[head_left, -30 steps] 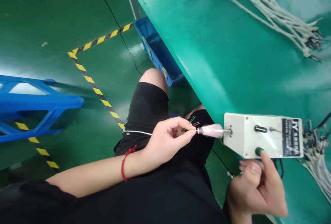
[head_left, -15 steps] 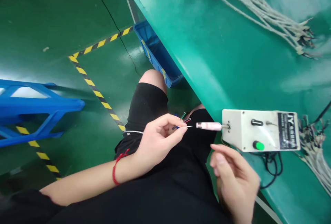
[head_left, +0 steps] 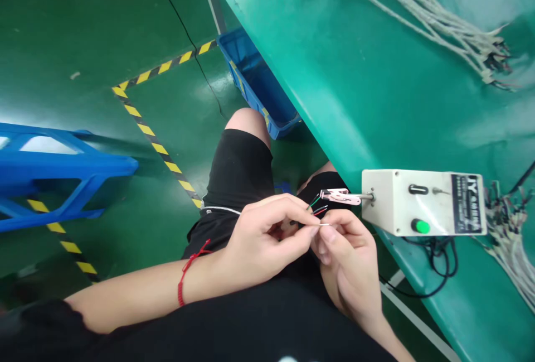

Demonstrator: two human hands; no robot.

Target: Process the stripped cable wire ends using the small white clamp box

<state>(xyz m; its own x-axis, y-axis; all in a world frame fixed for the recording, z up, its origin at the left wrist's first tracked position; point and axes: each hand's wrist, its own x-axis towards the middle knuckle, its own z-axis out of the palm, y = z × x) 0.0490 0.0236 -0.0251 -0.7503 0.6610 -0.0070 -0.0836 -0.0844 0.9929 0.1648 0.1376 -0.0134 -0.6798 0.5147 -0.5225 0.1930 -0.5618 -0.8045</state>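
1. At our left, a blue plastic frame [head_left: 83, 167] stood on the green floor [head_left: 83, 33]; to its right, a white cable [head_left: 223, 209] crossed our lap [head_left: 238, 167] and passed behind our left hand [head_left: 267, 239].
2. Our left hand's grip was closed, thumb and forefinger pinching one white wire [head_left: 324, 225]; a green wire [head_left: 313, 201] and a red wire [head_left: 320, 211] fanned out above those fingers.
3. The white wire lay between our two hands; we judged it very light, thin and limp, easily bent or frayed at the tip; a pinch just behind the end seemed the surest hold, with only a gentle touch on the tip.
4. Our right hand [head_left: 351, 253] had its thumb and forefinger closed about that tip.
5. Above it, a pink clip [head_left: 340, 197] stuck out from a white box [head_left: 437, 208] on the bench [head_left: 397, 100]; we could not tell whether the green wire touched the clip.
6. Half a second earlier, our left hand already pinched the wire; our right hand was then apart from it; the clip, narrow then, now showed its broad side.
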